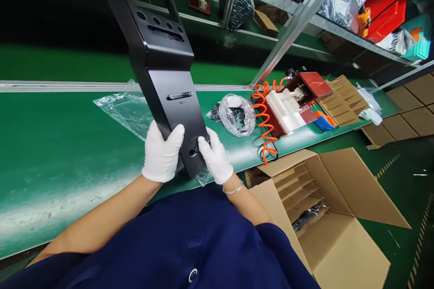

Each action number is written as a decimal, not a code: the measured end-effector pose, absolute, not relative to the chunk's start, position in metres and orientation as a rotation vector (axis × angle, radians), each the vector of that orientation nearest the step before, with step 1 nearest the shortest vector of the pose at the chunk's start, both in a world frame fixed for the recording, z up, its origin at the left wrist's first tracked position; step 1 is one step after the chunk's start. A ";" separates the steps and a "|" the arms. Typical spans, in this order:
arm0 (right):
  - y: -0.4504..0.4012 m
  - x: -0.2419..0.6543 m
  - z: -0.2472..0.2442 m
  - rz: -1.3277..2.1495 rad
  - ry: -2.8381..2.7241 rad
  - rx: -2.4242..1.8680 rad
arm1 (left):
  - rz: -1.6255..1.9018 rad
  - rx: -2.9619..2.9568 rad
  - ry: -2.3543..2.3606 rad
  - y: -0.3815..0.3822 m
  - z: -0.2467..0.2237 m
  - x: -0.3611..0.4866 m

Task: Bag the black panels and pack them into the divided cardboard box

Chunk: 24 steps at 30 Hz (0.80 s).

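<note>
Gripping a black panel (179, 117) near its 6 o'clock end with gloved left hand (217, 158) and right hand (160, 156), both partly closed around the edges, above the green surface (68, 144).

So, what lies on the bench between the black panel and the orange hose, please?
The head view shows a clear bag of small black parts, with dark plastic beside it, between the black panel and the orange hose.
</note>
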State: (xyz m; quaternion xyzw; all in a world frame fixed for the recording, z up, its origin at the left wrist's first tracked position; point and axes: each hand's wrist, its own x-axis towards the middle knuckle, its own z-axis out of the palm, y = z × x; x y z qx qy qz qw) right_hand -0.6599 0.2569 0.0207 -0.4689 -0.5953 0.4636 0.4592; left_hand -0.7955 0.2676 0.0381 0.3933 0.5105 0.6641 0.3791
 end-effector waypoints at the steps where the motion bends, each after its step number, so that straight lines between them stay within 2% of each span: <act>1: 0.258 -0.658 0.022 1.179 -1.408 -1.139 | 1.667 1.059 1.279 0.270 0.039 -0.796; 4: 0.261 -0.652 0.026 1.168 -1.271 -1.146 | 1.540 1.310 1.190 0.274 0.041 -0.795; 11: 0.255 -0.655 0.030 0.725 -1.277 -1.311 | 1.301 1.606 1.372 0.276 0.037 -0.775; 14: 0.253 -0.656 0.030 0.610 -1.319 -1.332 | 1.316 1.667 1.400 0.282 0.038 -0.772; 24: 0.263 -0.652 0.028 0.780 -1.275 -1.259 | 1.371 1.737 1.349 0.289 0.042 -0.773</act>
